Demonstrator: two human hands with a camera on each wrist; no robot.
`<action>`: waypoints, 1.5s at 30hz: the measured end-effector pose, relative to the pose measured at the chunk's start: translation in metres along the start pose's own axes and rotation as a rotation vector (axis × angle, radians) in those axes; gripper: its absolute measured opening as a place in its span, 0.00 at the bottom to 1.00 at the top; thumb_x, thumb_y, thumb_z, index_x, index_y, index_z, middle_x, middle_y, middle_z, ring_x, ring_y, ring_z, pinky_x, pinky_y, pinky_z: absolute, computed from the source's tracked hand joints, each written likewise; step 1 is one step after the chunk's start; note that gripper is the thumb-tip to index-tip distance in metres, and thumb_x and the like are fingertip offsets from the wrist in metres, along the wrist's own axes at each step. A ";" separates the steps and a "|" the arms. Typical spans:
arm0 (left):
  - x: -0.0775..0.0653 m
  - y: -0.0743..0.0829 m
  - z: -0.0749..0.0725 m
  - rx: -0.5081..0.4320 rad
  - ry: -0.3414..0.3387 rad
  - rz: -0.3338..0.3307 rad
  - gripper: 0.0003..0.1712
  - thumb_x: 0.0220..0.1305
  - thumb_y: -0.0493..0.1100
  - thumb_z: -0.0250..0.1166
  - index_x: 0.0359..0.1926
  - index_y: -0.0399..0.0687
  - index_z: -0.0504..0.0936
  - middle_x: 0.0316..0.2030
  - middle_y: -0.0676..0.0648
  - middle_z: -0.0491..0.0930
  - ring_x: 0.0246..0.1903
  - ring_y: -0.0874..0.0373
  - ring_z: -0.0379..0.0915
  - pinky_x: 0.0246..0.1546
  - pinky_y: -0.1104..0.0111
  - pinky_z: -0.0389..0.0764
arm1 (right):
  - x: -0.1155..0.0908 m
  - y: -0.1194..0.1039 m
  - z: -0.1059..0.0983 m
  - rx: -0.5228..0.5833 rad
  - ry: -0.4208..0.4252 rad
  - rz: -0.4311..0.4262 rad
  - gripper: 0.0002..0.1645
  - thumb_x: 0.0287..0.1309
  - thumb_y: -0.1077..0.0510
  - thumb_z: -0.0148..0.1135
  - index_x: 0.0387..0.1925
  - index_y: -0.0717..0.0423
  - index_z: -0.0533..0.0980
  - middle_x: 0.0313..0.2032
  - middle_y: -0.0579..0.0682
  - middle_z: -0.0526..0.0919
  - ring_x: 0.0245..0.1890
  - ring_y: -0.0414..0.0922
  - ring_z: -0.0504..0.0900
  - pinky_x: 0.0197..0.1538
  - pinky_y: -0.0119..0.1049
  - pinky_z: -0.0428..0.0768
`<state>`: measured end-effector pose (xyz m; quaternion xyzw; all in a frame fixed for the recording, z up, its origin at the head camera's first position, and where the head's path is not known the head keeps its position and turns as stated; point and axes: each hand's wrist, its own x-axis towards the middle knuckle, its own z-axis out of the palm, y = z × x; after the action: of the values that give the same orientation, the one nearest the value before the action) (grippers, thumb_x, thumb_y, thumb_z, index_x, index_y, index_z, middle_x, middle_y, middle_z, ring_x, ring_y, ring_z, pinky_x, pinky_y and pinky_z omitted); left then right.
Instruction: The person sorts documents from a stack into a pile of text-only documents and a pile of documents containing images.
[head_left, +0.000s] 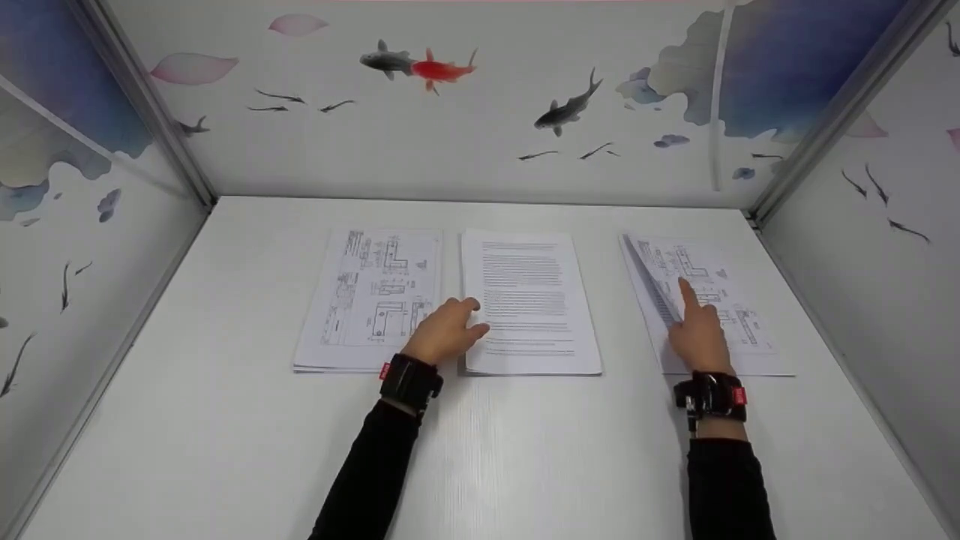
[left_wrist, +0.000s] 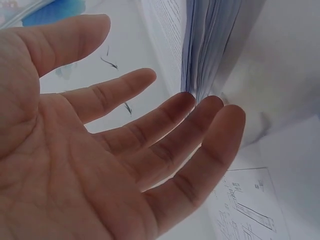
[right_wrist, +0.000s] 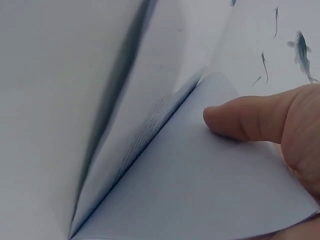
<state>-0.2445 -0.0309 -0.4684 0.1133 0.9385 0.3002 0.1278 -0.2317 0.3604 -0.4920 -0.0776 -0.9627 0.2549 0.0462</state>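
In the head view my left hand (head_left: 442, 330) hovers at the left edge of a thick stack of text pages (head_left: 532, 300), overlapping the drawing sheets (head_left: 360, 292) to its left. The left wrist view shows its palm and spread fingers with nothing held; several fingertips are right at the edge of the page stack (left_wrist: 212, 45). My right hand (head_left: 701, 337) holds a top drawing sheet (head_left: 750, 322) of the right-hand pile, index finger stretched over it. Its left side is lifted and bowed. From below, the thumb (right_wrist: 240, 122) lies against the sheet's blank underside (right_wrist: 185, 185).
All three paper piles lie on a white table (head_left: 480, 450), side by side. A back panel (head_left: 480, 150) printed with fish and side panels (head_left: 862, 262) enclose it. Black wrist cameras (head_left: 411, 381) sit on both wrists.
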 end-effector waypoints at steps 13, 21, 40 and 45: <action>0.003 0.003 0.002 -0.012 0.096 0.023 0.23 0.70 0.51 0.59 0.60 0.44 0.77 0.43 0.43 0.83 0.36 0.54 0.78 0.38 0.60 0.79 | -0.003 0.000 0.001 -0.054 0.026 -0.021 0.28 0.65 0.68 0.41 0.65 0.61 0.70 0.52 0.79 0.69 0.40 0.63 0.73 0.35 0.54 0.74; 0.004 0.007 0.003 -0.063 0.173 0.110 0.18 0.70 0.49 0.59 0.55 0.45 0.79 0.26 0.49 0.83 0.21 0.60 0.72 0.21 0.68 0.69 | -0.004 -0.015 -0.001 -0.053 0.114 -0.097 0.27 0.66 0.70 0.43 0.64 0.59 0.73 0.46 0.74 0.71 0.37 0.61 0.73 0.31 0.52 0.73; 0.005 0.008 0.006 -0.108 0.227 0.173 0.15 0.70 0.49 0.59 0.53 0.50 0.81 0.30 0.49 0.83 0.22 0.60 0.72 0.22 0.69 0.71 | -0.015 -0.080 0.006 -0.020 0.266 -0.284 0.29 0.62 0.76 0.48 0.62 0.57 0.75 0.36 0.63 0.70 0.31 0.52 0.68 0.31 0.41 0.67; 0.005 0.010 0.004 -0.146 0.207 0.206 0.15 0.70 0.48 0.59 0.53 0.49 0.81 0.30 0.49 0.83 0.23 0.60 0.72 0.24 0.69 0.72 | -0.023 -0.097 0.009 -0.019 0.288 -0.322 0.33 0.60 0.78 0.50 0.63 0.54 0.75 0.36 0.63 0.70 0.31 0.52 0.67 0.33 0.43 0.68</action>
<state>-0.2464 -0.0200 -0.4665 0.1676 0.9058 0.3892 0.0068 -0.2228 0.2690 -0.4528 0.0414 -0.9484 0.2216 0.2228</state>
